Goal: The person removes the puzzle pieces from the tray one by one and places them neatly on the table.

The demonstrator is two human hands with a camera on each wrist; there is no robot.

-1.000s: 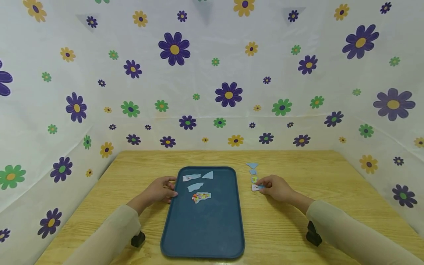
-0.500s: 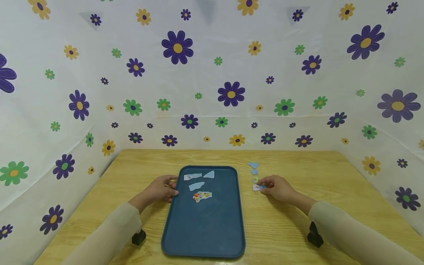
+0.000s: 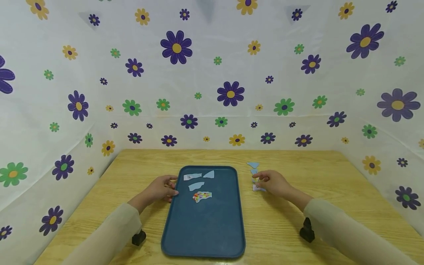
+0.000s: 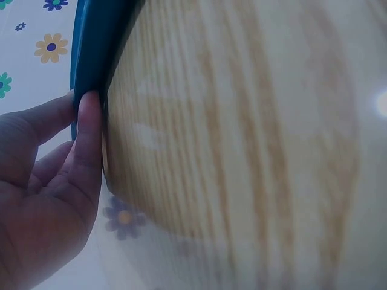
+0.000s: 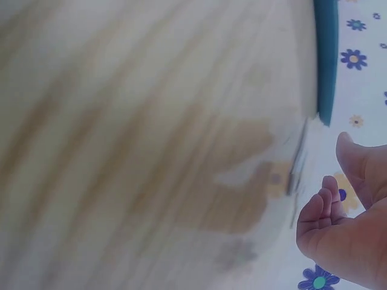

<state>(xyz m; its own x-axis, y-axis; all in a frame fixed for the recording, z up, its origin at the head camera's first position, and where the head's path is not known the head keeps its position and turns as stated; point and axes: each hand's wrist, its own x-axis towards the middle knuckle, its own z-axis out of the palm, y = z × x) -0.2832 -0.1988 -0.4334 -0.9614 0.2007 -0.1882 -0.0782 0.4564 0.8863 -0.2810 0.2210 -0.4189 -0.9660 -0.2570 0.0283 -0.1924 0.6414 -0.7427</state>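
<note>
My left hand [image 3: 159, 188] holds the left rim of a dark blue tray [image 3: 202, 235]; in the left wrist view its fingers [image 4: 89, 115] are at the tray's edge. My right hand [image 3: 273, 183] hovers over a column of cut picture pieces on the table, right of the tray. Nothing shows between its loosely bent fingers [image 5: 326, 208]. Under it lie a white piece [image 3: 258, 188] and a partly covered piece with a yellow print [image 3: 254, 180]. Beyond them are a small blue piece [image 3: 253, 171] and a pointed blue piece [image 3: 253, 164].
At the tray's far end lie a white-and-blue strip [image 3: 193, 176], a blue triangular piece [image 3: 209, 174], a blue wavy piece [image 3: 196, 186] and a multicoloured piece [image 3: 202, 196]. The wooden table [image 3: 298, 235] ends at a flower-printed curtain [image 3: 205, 73] at back and sides.
My right hand has left the white piece and risen a little, moving slightly away from me over the yellow-printed piece. My left hand stays at the tray's rim.
</note>
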